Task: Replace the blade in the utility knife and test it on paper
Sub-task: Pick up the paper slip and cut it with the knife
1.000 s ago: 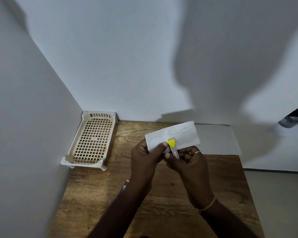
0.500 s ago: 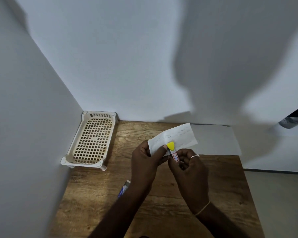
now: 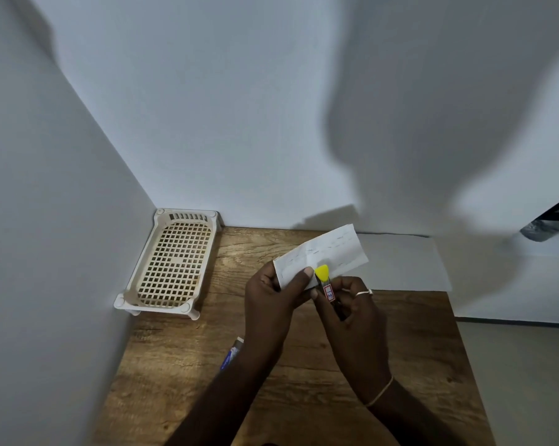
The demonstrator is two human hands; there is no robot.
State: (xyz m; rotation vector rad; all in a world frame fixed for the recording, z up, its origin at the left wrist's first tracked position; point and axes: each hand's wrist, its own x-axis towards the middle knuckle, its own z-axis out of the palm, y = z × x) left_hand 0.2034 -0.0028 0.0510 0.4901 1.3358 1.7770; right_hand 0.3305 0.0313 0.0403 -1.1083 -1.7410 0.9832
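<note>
My left hand point(image 3: 273, 299) pinches the left end of a white slip of paper point(image 3: 328, 252), held up above the wooden table point(image 3: 303, 375). My right hand point(image 3: 352, 310) grips a dark utility knife point(image 3: 328, 288) with a yellow tip and a red-and-white label. The knife's yellow tip touches the paper's lower edge, right beside my left thumb. The blade itself cannot be made out.
A cream perforated plastic tray point(image 3: 172, 262) stands in the back left corner against the walls. A white sheet point(image 3: 403, 265) lies flat at the table's back right. A small blue-and-white packet point(image 3: 231, 354) peeks out left of my left forearm. The table's right edge drops to the floor.
The knife's handle has swung down toward me in my right hand. The paper's right end has tilted upward. The blue-and-white packet has come into sight beside my left forearm.
</note>
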